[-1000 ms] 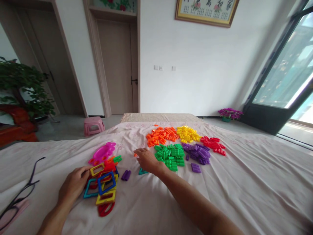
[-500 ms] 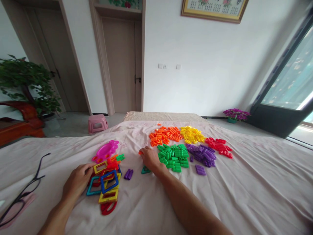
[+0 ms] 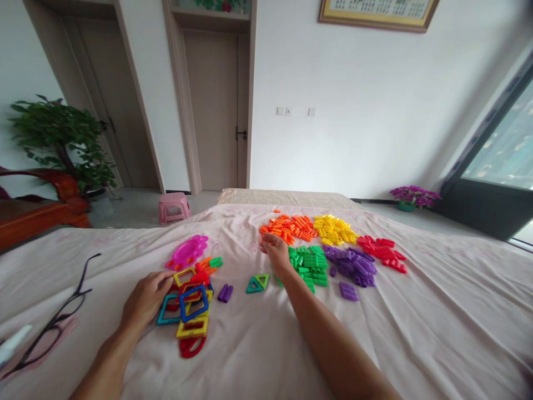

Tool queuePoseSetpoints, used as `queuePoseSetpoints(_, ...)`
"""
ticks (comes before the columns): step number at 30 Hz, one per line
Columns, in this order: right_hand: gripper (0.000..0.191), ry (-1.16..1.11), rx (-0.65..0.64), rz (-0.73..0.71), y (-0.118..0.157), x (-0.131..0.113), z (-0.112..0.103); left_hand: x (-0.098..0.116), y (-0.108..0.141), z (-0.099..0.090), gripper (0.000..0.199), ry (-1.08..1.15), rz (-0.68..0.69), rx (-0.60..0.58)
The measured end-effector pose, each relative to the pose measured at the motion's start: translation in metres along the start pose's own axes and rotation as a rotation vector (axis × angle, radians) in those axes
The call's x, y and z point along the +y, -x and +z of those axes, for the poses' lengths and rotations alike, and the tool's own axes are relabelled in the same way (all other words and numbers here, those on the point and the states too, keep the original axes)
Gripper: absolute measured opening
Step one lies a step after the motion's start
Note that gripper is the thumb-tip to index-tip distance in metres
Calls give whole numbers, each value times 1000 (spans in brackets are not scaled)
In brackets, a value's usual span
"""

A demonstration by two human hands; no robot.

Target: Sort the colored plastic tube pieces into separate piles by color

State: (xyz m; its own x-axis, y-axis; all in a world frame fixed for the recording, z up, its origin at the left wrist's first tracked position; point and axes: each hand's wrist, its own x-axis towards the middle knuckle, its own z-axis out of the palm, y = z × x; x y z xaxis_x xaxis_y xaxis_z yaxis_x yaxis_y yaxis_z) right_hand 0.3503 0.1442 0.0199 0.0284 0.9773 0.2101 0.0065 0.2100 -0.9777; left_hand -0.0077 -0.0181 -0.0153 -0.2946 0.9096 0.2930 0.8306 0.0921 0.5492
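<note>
My left hand [image 3: 145,297] rests at the left edge of a pile of frame-shaped tiles, its fingertips by a yellow frame [image 3: 184,276]; whether it grips the frame is unclear. A blue square frame [image 3: 194,303] lies on top of the pile. My right hand [image 3: 275,250] is at the near left edge of the orange blocks [image 3: 297,225], fingers bent, and what is between them is hidden. Green blocks [image 3: 312,264] lie beside its wrist. Beyond and to the right are yellow blocks [image 3: 335,229], purple blocks [image 3: 353,266] and red blocks [image 3: 383,251].
Two triangle tiles [image 3: 257,283] and a purple piece [image 3: 225,293] lie between my hands. A pink paw-shaped piece [image 3: 187,251] is behind the tile pile. Black glasses [image 3: 54,322] lie at the left on the cloth-covered table [image 3: 233,361].
My right hand has moved away and to the right, to the orange blocks, uncovering the triangle tiles. The orange piece at its fingertips no longer shows. The view has shifted slightly.
</note>
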Motion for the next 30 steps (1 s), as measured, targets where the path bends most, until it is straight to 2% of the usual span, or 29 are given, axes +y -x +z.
queuePoseSetpoints(2,37,90,-123,-8,11,3,13,-2,-1,2,44,22,24,-5)
queuePoseSetpoints(5,37,328,-266,-196,30,1,29,-4,-1,7,47,43,78,-22)
queuePoseSetpoints(9,56,563,-472,-479,52,-6,40,-4,-1,13,50,21,171,-48)
queuePoseSetpoints(13,70,726,-615,-599,62,-8,49,-2,-1,16,49,-18,208,-63)
queuePoseSetpoints(19,59,911,-696,-622,65,-13,58,4,-2,16,47,-44,207,-64)
queuePoseSetpoints(24,44,1013,-655,-554,66,-23,58,6,-2,17,45,-33,187,-46)
queuePoseSetpoints(27,46,1024,-571,-566,67,-23,58,8,-2,16,44,-26,181,-38)
queuePoseSetpoints(30,53,1015,-592,-615,68,-19,58,10,-2,16,43,-17,174,-36)
